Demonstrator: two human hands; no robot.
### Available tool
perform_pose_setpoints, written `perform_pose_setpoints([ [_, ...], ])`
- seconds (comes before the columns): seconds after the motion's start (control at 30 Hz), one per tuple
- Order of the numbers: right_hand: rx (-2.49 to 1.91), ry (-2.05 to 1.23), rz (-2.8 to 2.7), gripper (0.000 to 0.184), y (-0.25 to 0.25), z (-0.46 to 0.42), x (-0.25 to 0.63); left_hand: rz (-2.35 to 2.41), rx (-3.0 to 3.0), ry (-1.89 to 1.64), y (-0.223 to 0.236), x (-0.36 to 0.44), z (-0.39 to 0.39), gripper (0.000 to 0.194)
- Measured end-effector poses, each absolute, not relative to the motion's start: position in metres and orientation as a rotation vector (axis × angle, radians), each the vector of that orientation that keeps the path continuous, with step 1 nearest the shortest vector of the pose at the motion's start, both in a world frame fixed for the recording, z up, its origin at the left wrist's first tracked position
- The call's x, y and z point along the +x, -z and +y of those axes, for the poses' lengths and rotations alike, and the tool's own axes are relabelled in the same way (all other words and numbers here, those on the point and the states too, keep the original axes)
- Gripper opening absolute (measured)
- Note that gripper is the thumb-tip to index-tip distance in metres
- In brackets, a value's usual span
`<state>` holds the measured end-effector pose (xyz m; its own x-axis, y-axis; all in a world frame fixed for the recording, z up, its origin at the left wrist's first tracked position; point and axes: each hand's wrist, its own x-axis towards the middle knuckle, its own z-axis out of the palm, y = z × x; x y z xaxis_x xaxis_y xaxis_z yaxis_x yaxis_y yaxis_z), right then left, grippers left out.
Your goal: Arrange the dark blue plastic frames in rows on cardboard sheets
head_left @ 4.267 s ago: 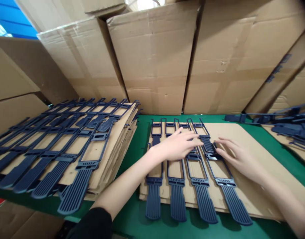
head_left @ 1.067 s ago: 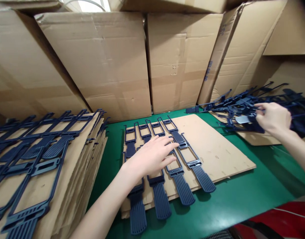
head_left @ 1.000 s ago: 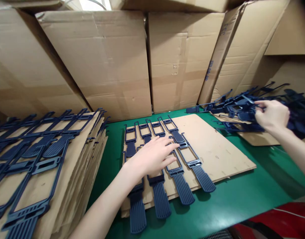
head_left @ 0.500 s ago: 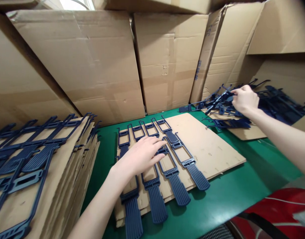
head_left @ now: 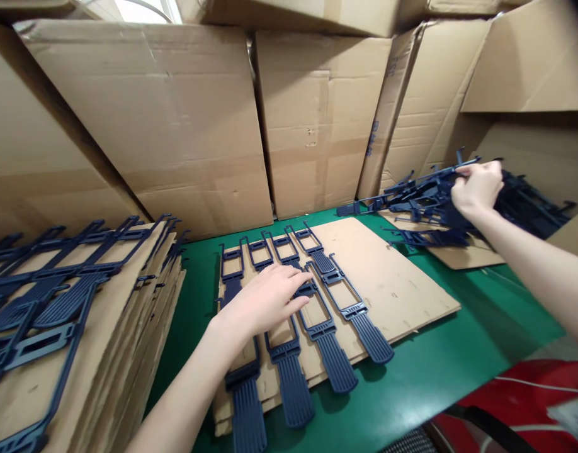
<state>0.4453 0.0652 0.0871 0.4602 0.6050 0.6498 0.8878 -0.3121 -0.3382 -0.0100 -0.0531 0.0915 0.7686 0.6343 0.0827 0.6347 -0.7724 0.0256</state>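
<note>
The desk (head_left: 412, 377) is plain green; on it, the cardboard sheet (head_left: 388, 277) is tan beneath dark navy parts (head_left: 293, 387) with ribbed stripes.

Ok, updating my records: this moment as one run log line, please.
left hand: spread over dark-blue plastic frames on flat brown cardboard | right hand: at tangled dark-blue plastic pile, grip unclear

Navy parts (head_left: 336, 360) seen as molded plastic, satin to matt, ends ribbed, frames smooth. Heaped parts (head_left: 421, 189) of similar plastic, light caught on edges. Sheet (head_left: 388, 270) made of brown cardboard, matt, surface scuffed. Stacked sheets (head_left: 123, 352) also cardboard, edges rough. Boxes (head_left: 199, 126) made of creased cardboard, crossed by smoother tape bands. Green tabletop (head_left: 402, 390) smooth, semi-glossy, light reflected; material not identified.
</note>
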Motion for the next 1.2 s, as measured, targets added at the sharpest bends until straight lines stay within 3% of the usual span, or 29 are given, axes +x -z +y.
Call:
perform_pose_setpoints([
  [0.2, -1.892, 0.505, -1.41, 0.035, -0.094, 0.069, 0.447, -1.095, -2.933, 0.103, -0.09, -0.012, -0.052, 0.038],
  [0.33, -1.859, 0.266, -1.471, 0.036, -0.096, 0.071, 0.441, -1.108, -2.95, 0.074, -0.09, -0.011, -0.053, 0.038],
  [0.7, -1.21, -0.419, -1.328, 0.031, -0.099, 0.042, 0.344, -1.084, -2.94, 0.079, -0.086, -0.008, -0.05, 0.037],
  [0.83, -1.116, -0.647, -1.281, 0.041, -0.08, 0.032, 0.316, -1.057, -2.923, 0.078, -0.083, -0.008, -0.049, 0.037],
  [1.07, -1.191, -0.582, -1.68, 0.031, -0.044, 0.013, 0.301, -1.092, -2.907, 0.173, -0.088, -0.015, -0.046, 0.038],
  [1.2, -1.105, -0.328, -2.071, 0.024, -0.034, -0.002, 0.288, -1.119, -2.919, 0.228, -0.089, -0.014, -0.046, 0.042],
])
